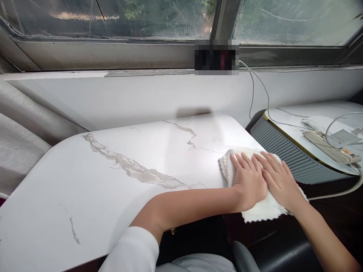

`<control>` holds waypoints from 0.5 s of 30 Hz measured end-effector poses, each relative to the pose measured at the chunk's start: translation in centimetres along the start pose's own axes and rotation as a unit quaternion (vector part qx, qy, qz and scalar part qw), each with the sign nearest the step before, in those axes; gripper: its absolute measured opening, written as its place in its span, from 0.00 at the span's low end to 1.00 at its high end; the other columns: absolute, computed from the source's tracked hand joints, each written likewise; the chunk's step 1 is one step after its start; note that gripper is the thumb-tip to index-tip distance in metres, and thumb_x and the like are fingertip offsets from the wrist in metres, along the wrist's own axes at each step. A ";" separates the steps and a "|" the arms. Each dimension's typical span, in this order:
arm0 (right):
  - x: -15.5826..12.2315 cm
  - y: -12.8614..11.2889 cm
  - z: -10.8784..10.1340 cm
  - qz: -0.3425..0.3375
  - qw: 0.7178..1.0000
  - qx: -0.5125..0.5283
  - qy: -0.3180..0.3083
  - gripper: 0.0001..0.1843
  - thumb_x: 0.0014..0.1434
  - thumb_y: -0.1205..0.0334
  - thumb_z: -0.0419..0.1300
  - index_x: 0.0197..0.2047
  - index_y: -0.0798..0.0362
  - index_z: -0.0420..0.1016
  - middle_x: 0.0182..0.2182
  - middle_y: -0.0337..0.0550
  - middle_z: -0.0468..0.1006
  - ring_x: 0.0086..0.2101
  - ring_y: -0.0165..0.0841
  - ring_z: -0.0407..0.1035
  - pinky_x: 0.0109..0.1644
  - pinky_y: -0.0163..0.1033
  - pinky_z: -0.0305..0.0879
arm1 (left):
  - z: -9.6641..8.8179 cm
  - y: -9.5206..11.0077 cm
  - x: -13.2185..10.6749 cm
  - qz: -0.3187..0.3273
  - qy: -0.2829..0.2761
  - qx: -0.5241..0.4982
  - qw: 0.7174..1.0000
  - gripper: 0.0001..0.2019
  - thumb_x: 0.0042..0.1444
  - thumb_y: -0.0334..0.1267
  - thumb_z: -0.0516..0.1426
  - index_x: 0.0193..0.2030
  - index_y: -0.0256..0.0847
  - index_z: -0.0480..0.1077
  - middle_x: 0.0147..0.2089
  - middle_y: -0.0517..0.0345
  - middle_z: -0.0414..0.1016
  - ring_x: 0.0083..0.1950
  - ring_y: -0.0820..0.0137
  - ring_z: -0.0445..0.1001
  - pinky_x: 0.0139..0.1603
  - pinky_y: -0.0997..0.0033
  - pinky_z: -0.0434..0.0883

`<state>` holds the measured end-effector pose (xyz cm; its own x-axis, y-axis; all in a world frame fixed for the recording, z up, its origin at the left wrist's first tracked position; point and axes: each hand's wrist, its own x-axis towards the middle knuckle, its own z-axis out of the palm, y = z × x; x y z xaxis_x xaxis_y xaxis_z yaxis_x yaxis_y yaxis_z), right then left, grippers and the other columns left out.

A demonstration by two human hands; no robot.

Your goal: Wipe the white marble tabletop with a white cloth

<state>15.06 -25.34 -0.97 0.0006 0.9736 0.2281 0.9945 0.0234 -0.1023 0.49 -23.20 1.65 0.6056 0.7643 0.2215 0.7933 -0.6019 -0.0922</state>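
A white cloth (262, 209) with a scalloped edge lies bunched on the right end of a white marble-patterned table (85, 189), its near part hanging over the edge. My left hand (249, 183) rests flat on the cloth, fingers stretched toward the far side. Beside and touching it, my right hand (280, 183) presses on the same cloth with its fingers extended. Both palms face down, so the cloth directly beneath them is hidden.
To the right stands a second table with a ribbed grey side (283, 151), bearing a power strip (331, 147) and cables. A window ledge (153, 71) runs along the back with a blurred dark object (217, 56). A light curtain (21, 139) hangs at the left.
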 end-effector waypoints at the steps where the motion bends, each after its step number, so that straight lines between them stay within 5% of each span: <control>1: 0.4 0.0 0.0 -0.003 1.000 0.002 -0.002 0.32 0.71 0.51 0.29 0.68 0.45 0.61 0.68 0.43 0.60 0.68 0.44 0.52 0.67 0.66 0.52 | 0.1 -0.2 0.2 -0.001 0.001 -0.003 1.000 0.28 0.69 0.42 0.42 0.69 0.24 0.57 0.66 0.31 0.64 0.67 0.43 0.65 0.64 0.42 0.64; 7: 4.2 -0.7 -0.1 0.014 0.999 0.015 -0.043 0.32 0.69 0.52 0.31 0.68 0.47 0.60 0.69 0.43 0.59 0.68 0.44 0.50 0.68 0.65 0.48 | 1.4 -2.6 2.6 -0.007 0.015 -0.047 0.999 0.29 0.68 0.43 0.43 0.68 0.23 0.58 0.66 0.29 0.64 0.67 0.41 0.64 0.65 0.39 0.59; 15: 13.8 -1.3 2.1 -0.005 0.998 0.060 -0.011 0.28 0.65 0.56 0.38 0.64 0.47 0.64 0.65 0.44 0.64 0.66 0.43 0.53 0.67 0.62 0.51 | 4.6 -8.2 9.0 -0.068 0.042 -0.111 0.991 0.27 0.67 0.42 0.45 0.68 0.30 0.59 0.67 0.37 0.64 0.68 0.48 0.61 0.70 0.46 0.52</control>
<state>13.53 -11.44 0.27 -0.0123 0.9780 0.2085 0.9749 0.0581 -0.2151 -0.29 -10.32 -0.04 0.4800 0.8250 0.2983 0.8275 -0.5387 0.1584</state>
